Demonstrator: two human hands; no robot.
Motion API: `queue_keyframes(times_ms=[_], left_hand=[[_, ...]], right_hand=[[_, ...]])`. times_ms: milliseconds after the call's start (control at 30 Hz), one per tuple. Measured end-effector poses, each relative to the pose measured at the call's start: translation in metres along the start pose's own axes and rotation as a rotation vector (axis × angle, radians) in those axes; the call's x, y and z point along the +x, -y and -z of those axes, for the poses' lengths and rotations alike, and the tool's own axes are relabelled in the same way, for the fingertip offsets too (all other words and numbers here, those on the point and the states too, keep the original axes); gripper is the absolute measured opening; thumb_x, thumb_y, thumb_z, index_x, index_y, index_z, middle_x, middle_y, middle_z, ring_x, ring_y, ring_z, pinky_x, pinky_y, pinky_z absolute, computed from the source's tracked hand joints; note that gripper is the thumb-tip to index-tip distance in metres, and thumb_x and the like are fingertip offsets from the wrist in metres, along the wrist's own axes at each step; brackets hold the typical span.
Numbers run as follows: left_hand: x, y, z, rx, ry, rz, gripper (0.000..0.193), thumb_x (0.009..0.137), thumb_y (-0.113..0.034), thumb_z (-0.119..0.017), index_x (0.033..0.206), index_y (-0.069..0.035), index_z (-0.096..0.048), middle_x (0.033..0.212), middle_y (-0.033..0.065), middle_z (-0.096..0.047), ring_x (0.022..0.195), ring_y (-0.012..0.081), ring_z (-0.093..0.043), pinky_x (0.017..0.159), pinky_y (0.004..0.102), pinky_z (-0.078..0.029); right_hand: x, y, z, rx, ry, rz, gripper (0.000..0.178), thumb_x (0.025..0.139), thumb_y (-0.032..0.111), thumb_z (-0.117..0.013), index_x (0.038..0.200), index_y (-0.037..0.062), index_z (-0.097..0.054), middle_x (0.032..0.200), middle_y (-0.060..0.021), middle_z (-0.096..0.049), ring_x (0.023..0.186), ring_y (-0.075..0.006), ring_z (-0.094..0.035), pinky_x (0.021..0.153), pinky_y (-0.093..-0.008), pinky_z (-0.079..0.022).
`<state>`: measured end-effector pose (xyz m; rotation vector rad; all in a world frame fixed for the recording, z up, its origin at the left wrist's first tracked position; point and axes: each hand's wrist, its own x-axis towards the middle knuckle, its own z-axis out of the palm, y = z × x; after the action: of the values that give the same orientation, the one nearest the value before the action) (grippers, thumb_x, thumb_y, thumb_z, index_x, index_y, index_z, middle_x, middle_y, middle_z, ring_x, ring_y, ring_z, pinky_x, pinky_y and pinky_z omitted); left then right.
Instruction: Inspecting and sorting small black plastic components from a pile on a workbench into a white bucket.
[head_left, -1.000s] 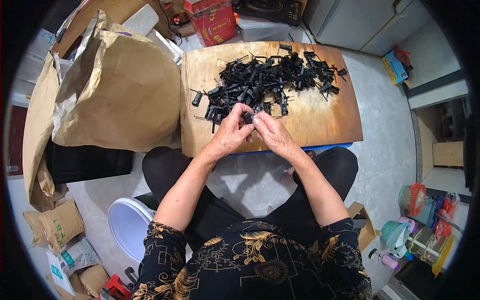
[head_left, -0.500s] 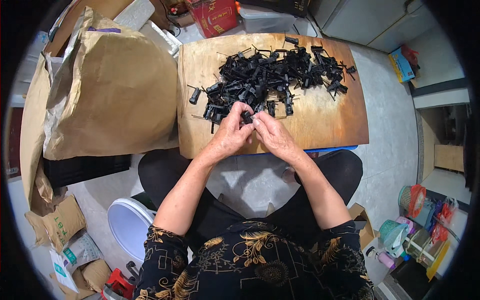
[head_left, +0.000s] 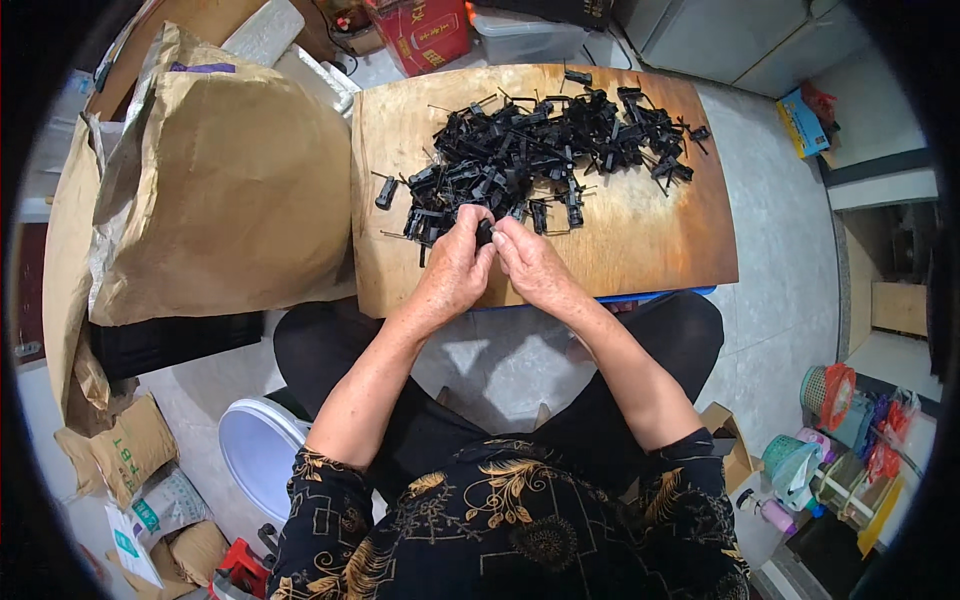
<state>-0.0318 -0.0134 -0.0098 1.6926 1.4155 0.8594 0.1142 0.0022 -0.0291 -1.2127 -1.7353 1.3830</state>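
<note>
A small black plastic part (head_left: 485,233) sits between my two hands, over the near edge of a wooden board (head_left: 640,250). My left hand (head_left: 457,263) is closed around it, thumb and forefinger pinching. From the other side my right hand (head_left: 532,258) meets it with thumb and fingertips pressed together; what those tips grip is mostly hidden. Just beyond my hands spreads a heap of similar black plastic parts (head_left: 520,150), many with thin rods sticking out. One such part (head_left: 386,192) lies apart at the heap's left.
A large brown paper sack (head_left: 225,190) stands against the board's left side. On the floor at lower left is a white round tub (head_left: 262,450) near smaller packed bags (head_left: 125,450). A red box (head_left: 420,35) and a clear plastic bin (head_left: 530,38) stand behind the board.
My right hand has shifted slightly left and up, closing in on my left hand. The black part shows less between the fingers now.
</note>
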Motion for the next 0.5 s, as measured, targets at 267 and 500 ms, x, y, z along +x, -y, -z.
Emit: queue_keyframes(times_ms=[267,500], left_hand=[[-0.001,-0.026,0.011,-0.576,-0.009,0.193,0.039,0.077,-0.001,-0.062,0.108,-0.007,-0.039,0.084,0.0044,-0.055,0.059,0.0084,-0.052,0.047,0.0202,-0.041],[-0.04,-0.049,0.055,-0.942,0.006,0.216,0.044,0.077,-0.002,-0.064,0.112,-0.007,-0.039,0.087,0.0053,-0.056,0.061,0.0094,-0.052,0.045,0.0187,-0.035]], right_hand=[[-0.003,0.026,0.012,0.217,-0.109,0.114,0.019,0.093,0.02,-0.049,0.1,0.0026,-0.051,0.078,0.0007,-0.052,0.068,-0.0069,-0.047,0.059,-0.0239,-0.042],[0.004,-0.02,0.065,-0.378,-0.628,-0.02,0.038,0.08,0.024,-0.063,0.109,0.0087,-0.044,0.077,-0.0134,-0.062,0.07,-0.029,-0.061,0.063,-0.0396,-0.048]])
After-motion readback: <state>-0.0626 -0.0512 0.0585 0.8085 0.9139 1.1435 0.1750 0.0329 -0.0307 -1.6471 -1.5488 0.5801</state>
